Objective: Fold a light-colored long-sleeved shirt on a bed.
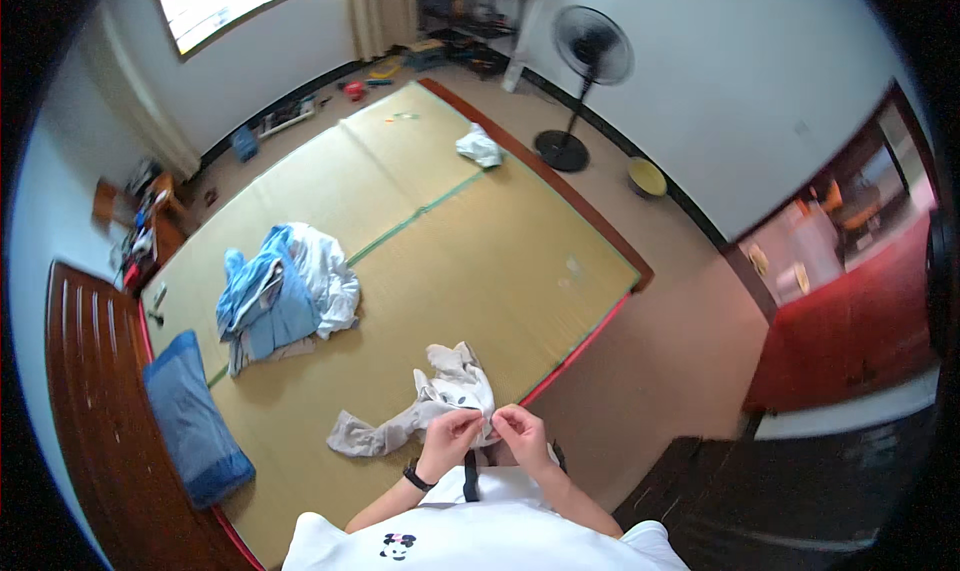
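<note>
A light grey long-sleeved garment [450,391] with small dark spots on a white patch lies near the bed's front edge. One sleeve is stretched out to the left. My left hand [452,440], with a black band on its wrist, pinches the near edge of this garment with thumb and finger. Close beside it, my right hand [523,437] pinches the same edge; the fingertips nearly meet. The exact part between the fingers is too small to tell. Beneath the garment is the woven mat [450,271] of the bed.
Left on the mat, a heap of blue and white clothes [277,293] lies near a blue pillow [196,421] by the wooden headboard [112,421]. A white cloth [480,147] rests at the far edge. Beyond stand a black floor fan [589,68] and a yellow basin [647,177].
</note>
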Demonstrator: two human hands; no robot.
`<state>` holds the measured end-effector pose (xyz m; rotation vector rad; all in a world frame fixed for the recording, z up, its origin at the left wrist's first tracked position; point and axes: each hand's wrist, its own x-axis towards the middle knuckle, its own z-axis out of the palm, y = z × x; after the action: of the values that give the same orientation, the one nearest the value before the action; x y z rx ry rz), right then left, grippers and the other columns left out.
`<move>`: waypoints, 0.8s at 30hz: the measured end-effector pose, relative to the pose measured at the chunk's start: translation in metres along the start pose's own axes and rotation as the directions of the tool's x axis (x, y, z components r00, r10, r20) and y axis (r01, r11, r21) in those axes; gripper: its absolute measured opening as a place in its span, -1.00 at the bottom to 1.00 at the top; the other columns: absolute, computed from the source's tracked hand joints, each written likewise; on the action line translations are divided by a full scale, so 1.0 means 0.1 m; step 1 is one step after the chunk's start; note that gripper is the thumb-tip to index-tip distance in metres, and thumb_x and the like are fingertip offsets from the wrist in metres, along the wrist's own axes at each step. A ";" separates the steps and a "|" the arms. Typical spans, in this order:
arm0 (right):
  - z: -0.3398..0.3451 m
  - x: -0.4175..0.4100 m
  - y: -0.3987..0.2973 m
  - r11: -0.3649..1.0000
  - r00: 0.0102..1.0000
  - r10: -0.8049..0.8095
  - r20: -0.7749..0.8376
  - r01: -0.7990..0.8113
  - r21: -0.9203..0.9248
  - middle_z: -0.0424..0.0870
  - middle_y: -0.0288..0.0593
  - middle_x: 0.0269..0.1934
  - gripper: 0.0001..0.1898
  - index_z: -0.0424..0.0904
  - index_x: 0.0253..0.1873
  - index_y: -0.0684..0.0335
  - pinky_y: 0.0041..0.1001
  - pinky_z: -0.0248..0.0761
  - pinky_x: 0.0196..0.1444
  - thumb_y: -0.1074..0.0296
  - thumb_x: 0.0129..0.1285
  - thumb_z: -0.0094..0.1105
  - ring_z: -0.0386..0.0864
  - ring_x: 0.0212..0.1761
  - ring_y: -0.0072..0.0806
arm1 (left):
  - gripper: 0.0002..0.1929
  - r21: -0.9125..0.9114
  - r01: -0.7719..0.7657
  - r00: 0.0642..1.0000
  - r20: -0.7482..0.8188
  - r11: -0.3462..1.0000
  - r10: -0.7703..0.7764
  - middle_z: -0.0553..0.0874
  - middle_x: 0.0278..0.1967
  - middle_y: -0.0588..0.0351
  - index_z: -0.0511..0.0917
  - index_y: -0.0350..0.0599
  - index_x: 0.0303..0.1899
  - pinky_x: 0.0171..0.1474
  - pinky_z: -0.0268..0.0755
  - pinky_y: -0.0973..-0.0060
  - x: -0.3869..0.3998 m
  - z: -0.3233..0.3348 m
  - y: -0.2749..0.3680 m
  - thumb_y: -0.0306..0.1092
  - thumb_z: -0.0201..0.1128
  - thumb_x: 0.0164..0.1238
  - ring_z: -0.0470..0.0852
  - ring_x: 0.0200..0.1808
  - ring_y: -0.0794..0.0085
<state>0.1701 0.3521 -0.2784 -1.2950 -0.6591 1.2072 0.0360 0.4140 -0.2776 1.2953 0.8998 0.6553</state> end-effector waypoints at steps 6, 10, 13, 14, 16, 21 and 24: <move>-0.22 -0.30 -0.05 0.965 0.916 -0.241 -0.321 0.192 -0.177 0.49 -0.34 -0.42 -0.95 0.49 -0.32 0.35 -0.71 0.33 -0.39 0.50 0.15 0.09 0.45 -0.42 -0.73 | -0.85 0.060 -0.053 0.949 0.314 0.997 0.031 0.61 -0.47 0.22 0.55 -0.39 -0.29 -0.39 0.36 0.76 0.22 0.31 0.13 -0.50 0.22 0.13 0.51 -0.43 0.71; -0.46 -0.43 -0.17 0.955 0.838 -0.287 -0.464 0.212 -0.208 0.50 -0.32 -0.41 -0.96 0.50 -0.33 0.35 -0.70 0.34 -0.38 0.51 0.14 0.11 0.45 -0.42 -0.73 | -0.87 0.052 -0.060 0.913 0.407 0.997 0.033 0.60 -0.47 0.25 0.55 -0.38 -0.30 -0.39 0.36 0.77 0.34 0.71 0.22 -0.52 0.22 0.12 0.50 -0.44 0.72; -0.60 -0.50 -0.32 0.932 0.776 -0.359 -0.518 0.273 -0.238 0.47 -0.37 -0.39 -0.95 0.45 -0.27 0.31 -0.71 0.36 -0.35 0.54 0.16 0.07 0.44 -0.39 -0.73 | -0.90 -0.066 -0.046 0.917 0.392 0.997 0.069 0.58 -0.47 0.27 0.55 -0.36 -0.32 -0.38 0.35 0.76 0.40 0.99 0.35 -0.58 0.19 0.10 0.49 -0.45 0.72; -0.65 -0.51 -0.40 0.927 0.741 -0.374 -0.557 0.297 -0.228 0.48 -0.36 -0.39 -0.95 0.44 -0.27 0.32 -0.71 0.36 -0.35 0.55 0.16 0.07 0.45 -0.39 -0.73 | -0.90 -0.088 -0.070 0.918 0.384 0.994 0.099 0.58 -0.47 0.27 0.55 -0.36 -0.32 -0.37 0.36 0.76 0.42 1.10 0.44 -0.59 0.19 0.10 0.49 -0.44 0.71; -0.81 -0.49 -0.60 0.921 0.707 -0.389 -0.591 0.323 -0.219 0.48 -0.35 -0.39 -0.95 0.43 -0.27 0.33 -0.70 0.37 -0.34 0.55 0.16 0.07 0.45 -0.39 -0.73 | -0.89 -0.127 -0.157 0.918 0.346 0.979 0.192 0.59 -0.45 0.23 0.55 -0.36 -0.32 -0.34 0.38 0.74 0.51 1.34 0.51 -0.62 0.19 0.07 0.52 -0.42 0.68; -1.55 -0.46 -1.06 0.852 0.708 -0.521 -0.478 0.392 -0.347 0.55 -0.18 -0.41 -0.89 0.45 -0.29 0.31 -0.57 0.43 -0.34 0.49 0.09 0.16 0.55 -0.40 -0.54 | -0.89 -0.022 -0.393 0.871 0.312 0.919 0.380 0.61 -0.45 0.14 0.54 -0.37 -0.37 -0.28 0.45 0.69 0.67 2.05 0.91 -0.68 0.20 -0.01 0.56 -0.40 0.63; -2.10 -0.43 -1.40 0.825 0.781 -0.518 -0.348 0.349 -0.445 0.55 -0.17 -0.42 -0.89 0.43 -0.27 0.30 -0.51 0.41 -0.38 0.45 0.12 0.15 0.54 -0.42 -0.50 | -0.89 0.109 -0.530 0.813 0.346 0.841 0.468 0.61 -0.48 0.11 0.54 -0.33 -0.39 -0.29 0.45 0.68 0.76 2.47 1.10 -0.68 0.19 -0.02 0.56 -0.42 0.62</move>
<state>0.3885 0.2589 -0.1830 -1.5473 -0.7984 0.3700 0.2943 0.3685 -0.1769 1.7920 0.3618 0.7543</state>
